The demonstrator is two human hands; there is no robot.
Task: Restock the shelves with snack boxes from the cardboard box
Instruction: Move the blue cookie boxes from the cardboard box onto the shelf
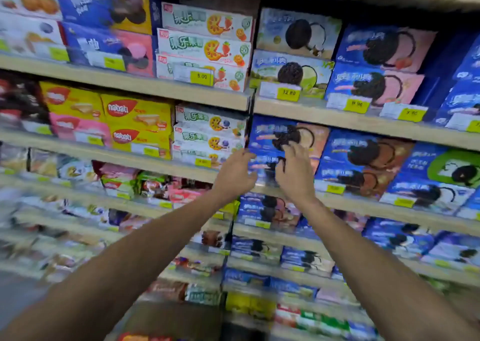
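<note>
Head cam only, and pretty smeary. Everything below is placed off the blue cookie box [283,135], the snack box both hands were at. It stood on top of another one like it, at the far left end of its shelf [363,206], right against the dark upright post [251,122].

The left hand [235,174] was up at the left edge of that box. Its grip was loose, with the fingers fairly straight and the fingertips touching the edge. The right hand [293,171] lay on the front of the box, over the printed cookie. Its grip was spread, fingers fanned and slightly bent, not wrapped round anything that I could see.

Just left of the box, across the post, sat a stack of white fruit-biscuit boxes [207,132]. Yellow Nabati wafer boxes [137,122] were further left. Just right of it stood more blue boxes with brown panels [363,158]. One shelf above it were green-and-white cookie boxes [291,73] with a yellow 12.80 price tag [288,93].
</note>
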